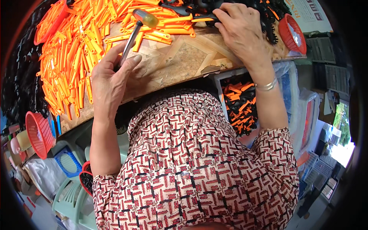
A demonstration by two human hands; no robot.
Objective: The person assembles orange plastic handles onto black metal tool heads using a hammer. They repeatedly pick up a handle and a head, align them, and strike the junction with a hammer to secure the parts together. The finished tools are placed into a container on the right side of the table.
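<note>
My left hand is closed round the handle of a small mallet, its head yellowish and translucent and its shaft metal. The head is raised over orange plastic strips near the middle of the table. At the far side, my right hand grips a long black piece with an orange strip along it, its fingertips curled over the black end. To the left spreads a large heap of orange strips, slim, some with a hole at one end. Black toothed parts lie just right of my right hand.
The patterned wooden tabletop has a worn front edge. A red basket is at its left end, a red bowl at its right. Below on the right, a crate holds orange and black pieces. A pale green chair stands lower left.
</note>
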